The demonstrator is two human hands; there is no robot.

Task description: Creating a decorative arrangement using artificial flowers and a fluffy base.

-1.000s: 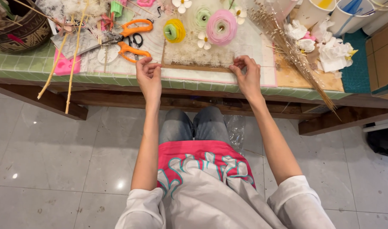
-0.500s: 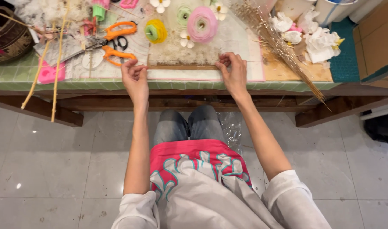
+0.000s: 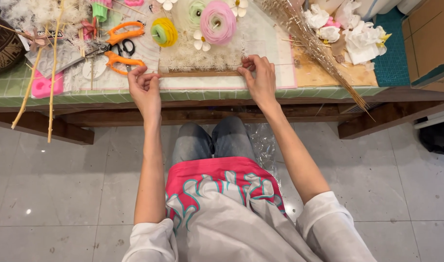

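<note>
A thin wooden stick [image 3: 198, 73] lies across the near part of the work table, under a row of pale fluffy dried grass [image 3: 197, 58]. My left hand [image 3: 144, 90] pinches the stick's left end. My right hand [image 3: 260, 80] pinches its right end. Just beyond the grass sit a yellow paper flower [image 3: 164, 32], a pale green one [image 3: 195, 9] and a pink one [image 3: 218, 22], with small white blossoms [image 3: 200, 40] around them.
Orange-handled scissors [image 3: 117, 46] lie left of my left hand. Long straw stalks [image 3: 51, 73] hang over the table's left edge beside a dark woven basket [image 3: 2, 46]. A dried grass spray [image 3: 319, 53] and white paper flowers [image 3: 357, 36] lie right. A cardboard box [image 3: 430, 39] stands far right.
The view has shifted slightly. Both hands stay on the stick's ends, with their fingers now curled tighter on it at the table's near edge.
</note>
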